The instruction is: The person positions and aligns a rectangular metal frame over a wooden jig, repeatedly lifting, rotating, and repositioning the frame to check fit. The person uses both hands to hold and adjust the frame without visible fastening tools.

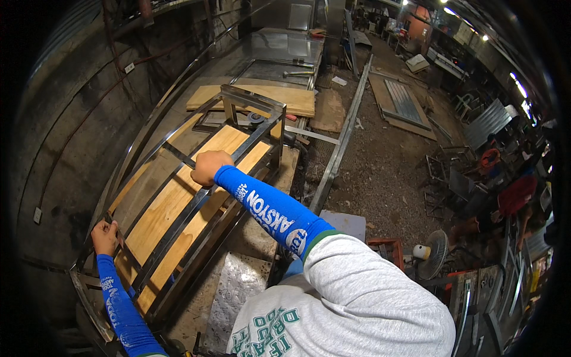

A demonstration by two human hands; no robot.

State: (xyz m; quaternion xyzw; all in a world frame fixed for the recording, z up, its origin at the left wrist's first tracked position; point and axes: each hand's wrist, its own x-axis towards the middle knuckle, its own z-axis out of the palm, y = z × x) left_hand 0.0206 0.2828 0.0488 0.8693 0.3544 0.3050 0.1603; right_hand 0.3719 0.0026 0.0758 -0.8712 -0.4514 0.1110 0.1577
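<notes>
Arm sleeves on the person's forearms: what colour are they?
Bright blue with white lettering, on both sleeves; the head view shows it best.

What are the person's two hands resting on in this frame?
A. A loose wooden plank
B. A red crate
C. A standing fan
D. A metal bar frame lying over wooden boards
D. The left hand grips a bar at the near corner of the metal frame, and the right hand closes on a bar further along it, with wooden boards showing beneath.
</notes>
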